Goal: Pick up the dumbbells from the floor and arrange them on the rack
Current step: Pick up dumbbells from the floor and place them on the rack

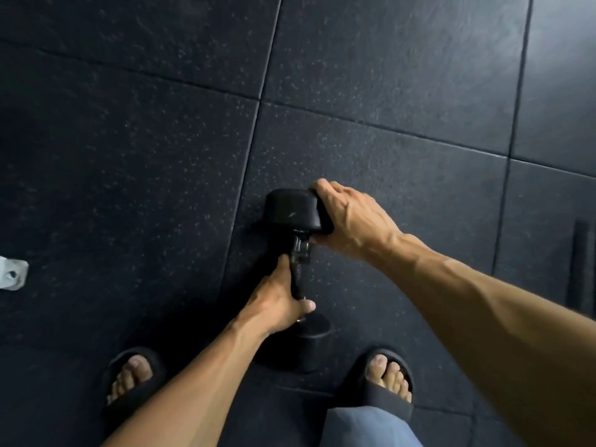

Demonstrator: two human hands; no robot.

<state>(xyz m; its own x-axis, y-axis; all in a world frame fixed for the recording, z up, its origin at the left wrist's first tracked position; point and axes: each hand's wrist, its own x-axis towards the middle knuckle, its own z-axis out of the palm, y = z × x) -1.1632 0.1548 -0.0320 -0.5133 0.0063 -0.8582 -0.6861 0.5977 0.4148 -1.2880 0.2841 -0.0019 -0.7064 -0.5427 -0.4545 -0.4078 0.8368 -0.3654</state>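
Black dumbbell [298, 253] on the floor [129, 156] between two feet, lengthwise away from the body. Far head [292, 209] rounded, matte, rubber-like, with a small pale scuff. Near head [311, 341] a short dark cylinder, its lower edge touching the floor between the slides. Handle thin, dark metal, knurled along the middle, with a shiny chrome collar just below the far head.

Left hand [280, 304] wrapped round the handle, grip clenched on the knurled bar, thumb across the near end, index finger stretched along the bar toward the collar. Right hand [346, 217] curled over the right side of the far head, fingers hooked over its top edge, thumb underneath near the collar: grip grasping the head.

Floor of large dark rubber tiles, speckled with pale flecks, thin seams running between squares. Black slide sandals [134, 382] on both feet, toes bare; grey-blue trouser leg [364, 427] at the lower edge. Small white bracket-like piece [11, 272] at the left margin, well apart from the dumbbell. Dark, narrow, ribbed strip [579, 262] lying near the right margin; material unclear.
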